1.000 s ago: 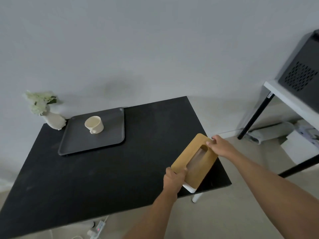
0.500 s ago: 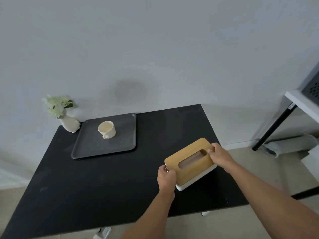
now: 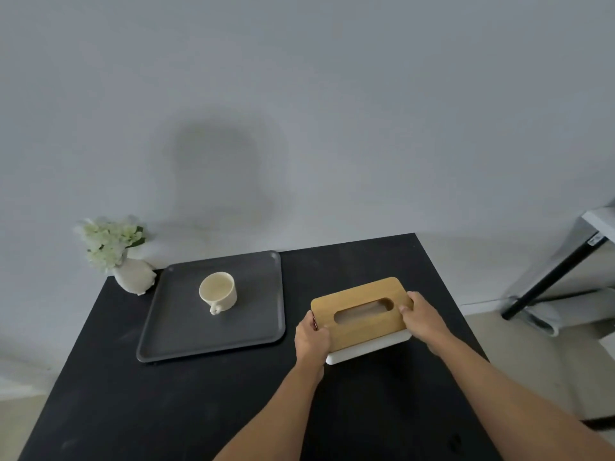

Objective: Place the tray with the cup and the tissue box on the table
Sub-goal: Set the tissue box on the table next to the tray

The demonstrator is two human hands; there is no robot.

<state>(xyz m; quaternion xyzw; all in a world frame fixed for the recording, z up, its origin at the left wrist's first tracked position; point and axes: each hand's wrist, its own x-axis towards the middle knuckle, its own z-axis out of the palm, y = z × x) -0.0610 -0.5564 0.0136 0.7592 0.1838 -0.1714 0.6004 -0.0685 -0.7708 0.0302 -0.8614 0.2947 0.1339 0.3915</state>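
single head-worn view, looking forward and down from above the near edge of the black table (image 3: 206, 410), fairly close, wide-angle, facing the grey wall (image 3: 332, 111) behind; no second view.

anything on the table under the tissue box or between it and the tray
Nothing visible. The left hand and right hand grip the ends of the tissue box; bare black table separates it from the tray. What lies beneath the box is hidden.
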